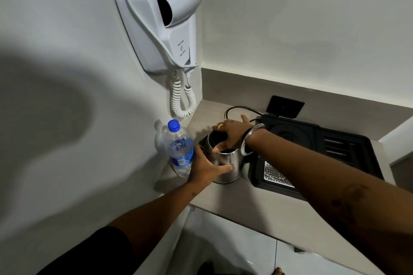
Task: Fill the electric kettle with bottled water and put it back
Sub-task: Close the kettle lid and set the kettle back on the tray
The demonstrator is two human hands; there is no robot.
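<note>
A steel electric kettle (230,166) stands on the grey counter (257,205), left of its black tray. My left hand (206,168) wraps the kettle's body from the left side. My right hand (230,133) rests over the kettle's top, fingers curled at the rim; whether the lid is up or down I cannot tell. A clear water bottle (178,147) with a blue cap and blue label stands upright just left of the kettle, against the wall, capped and untouched.
A black tray (317,154) with the round kettle base and a metal drip grid lies to the right. A black cord loops behind the kettle toward a dark socket plate (285,106). A white wall hair dryer (163,18) with coiled cord hangs above.
</note>
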